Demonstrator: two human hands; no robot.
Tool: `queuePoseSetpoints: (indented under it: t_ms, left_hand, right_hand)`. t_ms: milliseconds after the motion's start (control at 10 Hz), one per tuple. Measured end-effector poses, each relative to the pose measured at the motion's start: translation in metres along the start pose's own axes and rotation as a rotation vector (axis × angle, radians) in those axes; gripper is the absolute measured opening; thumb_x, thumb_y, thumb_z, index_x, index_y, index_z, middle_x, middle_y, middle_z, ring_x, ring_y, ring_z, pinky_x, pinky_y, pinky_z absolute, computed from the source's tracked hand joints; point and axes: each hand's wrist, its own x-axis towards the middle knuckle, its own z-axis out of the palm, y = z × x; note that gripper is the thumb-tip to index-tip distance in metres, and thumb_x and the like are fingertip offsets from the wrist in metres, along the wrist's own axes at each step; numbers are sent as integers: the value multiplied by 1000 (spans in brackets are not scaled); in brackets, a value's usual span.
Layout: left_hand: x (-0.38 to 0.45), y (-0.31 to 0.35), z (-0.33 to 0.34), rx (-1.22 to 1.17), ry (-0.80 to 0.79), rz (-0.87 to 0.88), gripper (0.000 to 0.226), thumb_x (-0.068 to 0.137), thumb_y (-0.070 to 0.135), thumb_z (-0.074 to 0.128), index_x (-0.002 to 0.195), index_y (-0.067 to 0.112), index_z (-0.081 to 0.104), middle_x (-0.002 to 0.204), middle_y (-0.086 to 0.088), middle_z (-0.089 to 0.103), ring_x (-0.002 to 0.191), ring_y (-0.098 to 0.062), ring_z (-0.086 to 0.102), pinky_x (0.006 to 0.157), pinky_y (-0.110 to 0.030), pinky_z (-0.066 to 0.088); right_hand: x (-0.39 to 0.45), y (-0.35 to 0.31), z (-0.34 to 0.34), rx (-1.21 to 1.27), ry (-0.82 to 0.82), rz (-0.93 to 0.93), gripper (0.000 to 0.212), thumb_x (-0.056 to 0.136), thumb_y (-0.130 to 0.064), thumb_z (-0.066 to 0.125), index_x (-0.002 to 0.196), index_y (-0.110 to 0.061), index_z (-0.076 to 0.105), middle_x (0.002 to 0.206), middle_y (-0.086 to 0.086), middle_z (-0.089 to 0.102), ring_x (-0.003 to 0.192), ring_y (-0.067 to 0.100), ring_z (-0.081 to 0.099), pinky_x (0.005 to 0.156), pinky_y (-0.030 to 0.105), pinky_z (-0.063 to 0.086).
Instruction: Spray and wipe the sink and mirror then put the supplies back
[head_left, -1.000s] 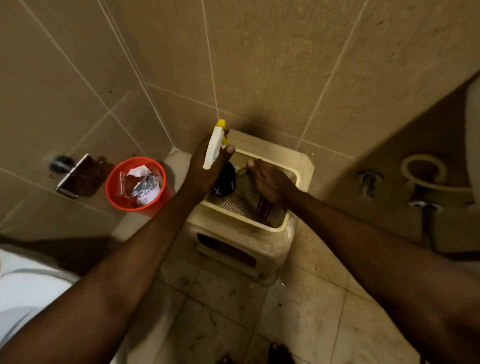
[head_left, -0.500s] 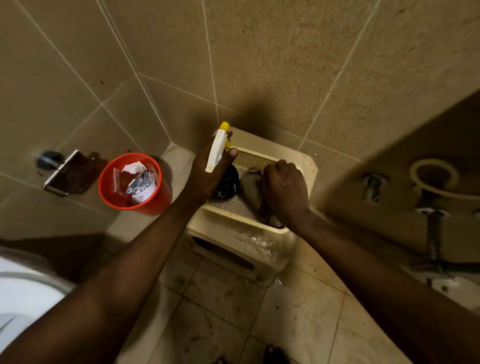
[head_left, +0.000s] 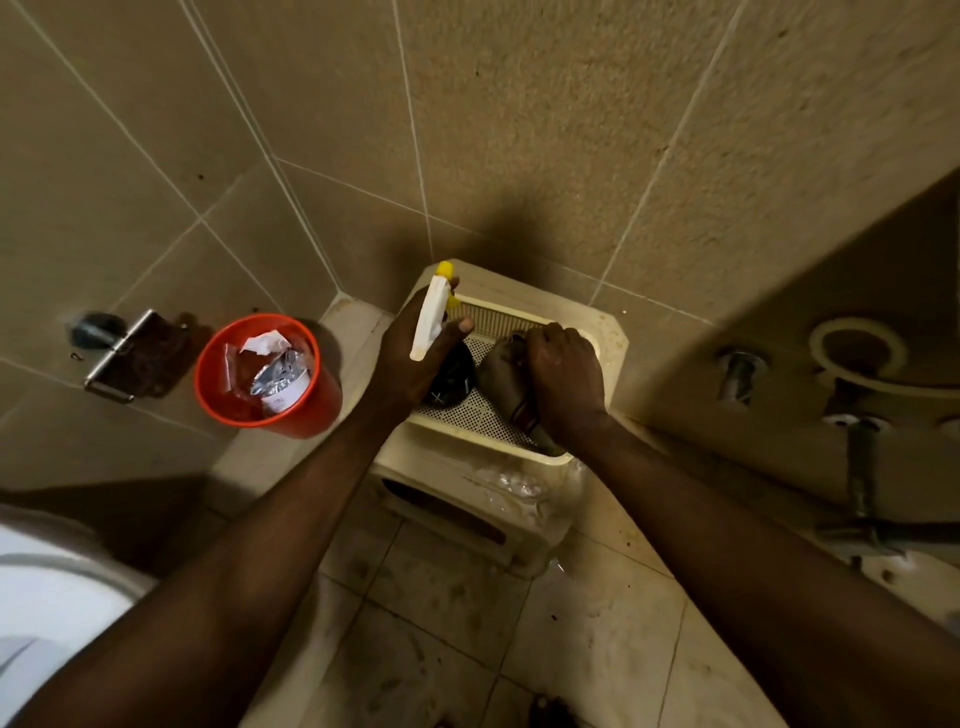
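From the head camera I looked down into a tiled corner where a cream plastic stool (head_left: 524, 499) stood on the floor against the wall. Its top was a sunken tray with a perforated bottom.

My left hand (head_left: 415, 358) was wrapped around the spray bottle (head_left: 430, 317), fingers and thumb curled about it, so that hand was gripping the bottle. The white sprayer head with its yellow nozzle pointed up toward the wall, and the dark lower part of the bottle sat low over the left side of the tray; I could not tell whether it touched the mesh.

My right hand (head_left: 563, 379) was knuckles-up over the right side of the tray, its fingers curled down into a dark grey cloth (head_left: 498, 376), so it was holding the cloth. The cloth lay bunched in the tray, just beside the bottle.

To the left of the stool stood a red bin (head_left: 291, 410) with crumpled paper and a foil wrapper (head_left: 275, 376) inside. Further left, a metal paper holder (head_left: 119, 358) was fixed to the wall. A white toilet rim (head_left: 47, 582) showed at the lower left corner. On the right, in shadow, a valve (head_left: 737, 374) and a drain pipe (head_left: 860, 467) ran beneath a fixture. The floor tiles looked wet and smudged around the stool's foot.
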Motion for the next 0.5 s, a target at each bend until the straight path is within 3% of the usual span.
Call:
queuePoseSetpoints:
  t_ms: [100,200,300,400,500]
  left_hand:
    - [0,1,-3,-27,-5,-28,64,76,38,72,132,20,49,129,-5,59,122,-18,54,105,-34,43]
    - [0,1,-8,43,-39,4,79,69,37,76,138,18,41,132,1,55,123,-9,51,103,-20,41]
    - [-1,0,-13,134,-116,42,92,67,19,81,143,14,30,136,27,44,119,19,42,100,-5,33]
    - [-6,2,-27,221,-198,-12,122,57,47,84,151,16,13,155,8,27,139,3,28,115,-24,26]
    - [-28,7,-46,322,-175,-86,126,54,61,71,151,20,2,159,-2,18,141,-5,19,114,-26,21]
  right_hand:
    - [-13,-7,-4,129,24,-1,10,76,-5,67,84,-1,62,77,17,63,69,34,61,60,39,49]
    - [-29,-15,-10,203,-116,-10,27,76,-10,73,99,2,64,88,21,67,79,38,64,67,44,52]
    - [-18,-19,-19,240,-203,45,26,87,-20,62,105,-1,64,99,18,67,90,37,63,74,43,50]
    - [-14,-23,-34,287,-128,103,39,92,-32,42,103,-3,67,98,18,67,89,37,62,74,41,48]
    - [-20,-26,-39,294,95,137,47,91,-36,35,111,-6,65,105,17,66,93,35,61,77,42,49]
